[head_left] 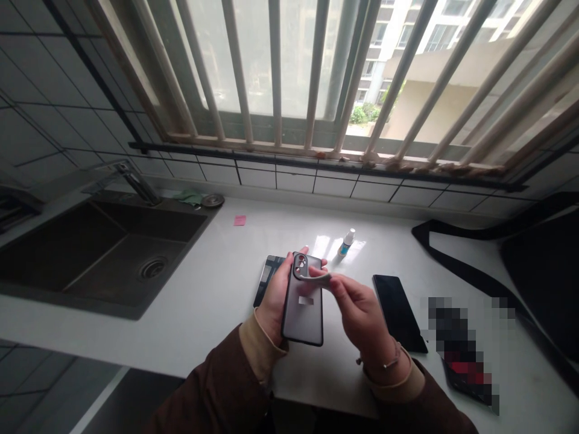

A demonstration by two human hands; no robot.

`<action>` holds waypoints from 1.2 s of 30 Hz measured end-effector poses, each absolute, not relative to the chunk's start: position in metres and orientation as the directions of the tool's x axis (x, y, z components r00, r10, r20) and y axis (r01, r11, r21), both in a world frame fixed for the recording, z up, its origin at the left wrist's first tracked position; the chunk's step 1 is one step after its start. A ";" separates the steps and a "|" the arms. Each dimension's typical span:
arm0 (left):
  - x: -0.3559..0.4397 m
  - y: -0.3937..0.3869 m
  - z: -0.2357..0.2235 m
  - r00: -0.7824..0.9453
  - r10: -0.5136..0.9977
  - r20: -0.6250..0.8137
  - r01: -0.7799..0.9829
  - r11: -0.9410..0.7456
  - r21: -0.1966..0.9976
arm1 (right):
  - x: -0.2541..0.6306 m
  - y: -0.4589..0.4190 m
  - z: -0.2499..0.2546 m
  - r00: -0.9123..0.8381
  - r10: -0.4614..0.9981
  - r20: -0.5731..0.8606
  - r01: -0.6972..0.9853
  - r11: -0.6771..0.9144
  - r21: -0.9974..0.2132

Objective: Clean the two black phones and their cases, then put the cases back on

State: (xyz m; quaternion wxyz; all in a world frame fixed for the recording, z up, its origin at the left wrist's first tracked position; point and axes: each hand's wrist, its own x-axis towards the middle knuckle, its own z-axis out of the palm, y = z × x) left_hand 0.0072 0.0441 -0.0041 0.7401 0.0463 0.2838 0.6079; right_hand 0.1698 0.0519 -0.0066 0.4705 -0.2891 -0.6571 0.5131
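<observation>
My left hand (275, 301) is closed round the edge of a phone case (302, 319), frosted grey with a black rim, tilted above the counter. Skin tones show through its camera cutouts. In my right hand (362, 307) is a thin grey cloth (322, 279), pinched between thumb and fingers and lying against the case near the cutouts. Behind my left hand, a dark flat object with a shiny edge (266, 274) is partly hidden. A small white-capped bottle (346, 244) stands beyond the case. Right of my right hand, a black phone (400, 313) lies flat.
A sink (167, 241) with a faucet (136, 181) is at the left. A pink sticky note (239, 220) lies on the white counter (203, 337). A blurred-out dark and red object (465, 361) and a black bag with a strap (538, 277) occupy the right. Window bars (275, 78) rise behind.
</observation>
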 end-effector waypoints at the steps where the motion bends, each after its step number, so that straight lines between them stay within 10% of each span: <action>1: 0.007 0.044 -0.002 0.093 0.936 -0.338 -0.875 0.239 0.420 | 0.171 0.054 -0.005 -0.300 0.925 0.233 -0.210 0.174 -0.962; 9: 0.009 0.039 0.006 0.125 0.952 -0.279 -0.845 0.250 0.472 | 0.179 0.082 -0.004 -0.034 0.966 -0.257 -0.628 -0.221 -0.746; 20: 0.011 0.034 0.005 0.188 0.946 -0.263 -0.803 0.302 0.513 | 0.182 0.075 -0.016 0.130 0.990 0.061 -0.086 0.073 -0.994; 25: 0.015 0.035 0.003 0.238 0.931 -0.278 -0.803 0.349 0.483 | 0.180 0.063 -0.012 -0.086 0.823 0.562 0.458 0.534 -0.711; 36: 0.015 0.044 -0.003 0.090 0.933 -0.349 -0.900 0.227 0.372 | 0.175 0.069 -0.022 -0.609 0.516 0.603 0.296 0.853 -0.430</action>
